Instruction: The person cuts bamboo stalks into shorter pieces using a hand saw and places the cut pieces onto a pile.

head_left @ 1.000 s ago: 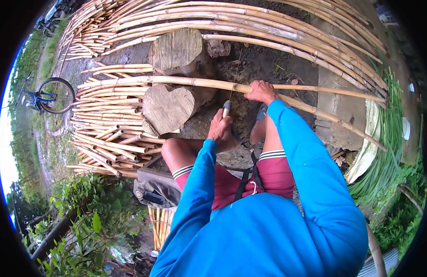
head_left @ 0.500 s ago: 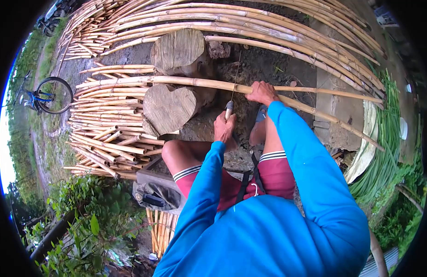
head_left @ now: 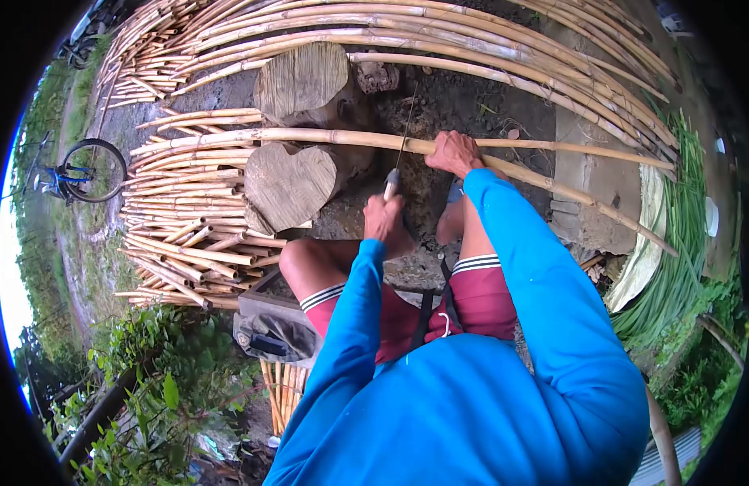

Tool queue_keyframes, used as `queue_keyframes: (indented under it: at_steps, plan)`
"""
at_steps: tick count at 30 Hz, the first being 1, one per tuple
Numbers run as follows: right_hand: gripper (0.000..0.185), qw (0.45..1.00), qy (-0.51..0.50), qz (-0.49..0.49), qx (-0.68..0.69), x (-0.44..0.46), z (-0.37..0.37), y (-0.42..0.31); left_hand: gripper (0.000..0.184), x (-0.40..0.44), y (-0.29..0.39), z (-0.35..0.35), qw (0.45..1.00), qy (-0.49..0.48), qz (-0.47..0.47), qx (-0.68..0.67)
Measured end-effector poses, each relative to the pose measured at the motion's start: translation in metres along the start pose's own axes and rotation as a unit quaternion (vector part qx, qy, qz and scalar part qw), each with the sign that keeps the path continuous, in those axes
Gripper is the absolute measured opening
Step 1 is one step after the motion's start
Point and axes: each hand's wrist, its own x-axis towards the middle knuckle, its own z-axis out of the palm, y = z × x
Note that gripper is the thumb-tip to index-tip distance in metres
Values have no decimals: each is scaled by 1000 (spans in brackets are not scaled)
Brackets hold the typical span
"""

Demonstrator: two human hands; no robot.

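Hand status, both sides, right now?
Left hand: closed, holding the handle of a thin-bladed tool.
Right hand: closed around the bamboo pole.

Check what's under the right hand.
The right hand grips a pole, which shows on both sides of it. A thinner pole shows beside the hand; whether it continues beneath is hidden. The palm and the gripped stretch are covered too.

From afar, I am viewing a bright blue shirt (head_left: 463, 413) contrasting with maroon shorts (head_left: 484, 304) banded in black and white, a tan pole (head_left: 350, 138) showing darker rings, a grey-and-white saw handle (head_left: 391, 185), and grain-streaked, pale brown log ends (head_left: 292, 186).
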Motion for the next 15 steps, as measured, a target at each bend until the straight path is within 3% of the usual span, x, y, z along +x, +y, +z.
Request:
queue_keyframes:
  at_steps: [1, 3, 7, 9, 10, 12, 13, 15]
  plan:
    - [37, 1000, -8, -7, 7, 1, 0, 1, 36, 18, 20, 4, 998, -24, -45, -26]
    - [36, 1000, -11, -13, 14, 1, 0, 3, 36, 23, 18, 13, 999, -8, -47, -10]
    - [36, 1000, 1, -4, 22, 0, 4, 4, 41, -47, -45, -1, 992, 70, 44, 92]
    - [34, 999, 30, -8, 16, 1, 12, 5, 48, -82, -26, -11, 997, 24, -73, 24]
    - [33, 999, 47, -4, 11, 1, 14, 6, 49, -72, -29, -7, 990, 26, -128, 45]
    - [34, 1000, 26, -14, 10, 4, 10, 6, 55, -34, -13, -4, 994, 23, -29, 100]
    - [34, 1000, 6, -16, 14, 2, 8, 4, 57, -16, 13, 0, 999, 16, -40, 6]
    - [35, 1000, -2, -23, 20, -2, 1, 4, 37, 28, 12, 15, 997, -11, -75, -33]
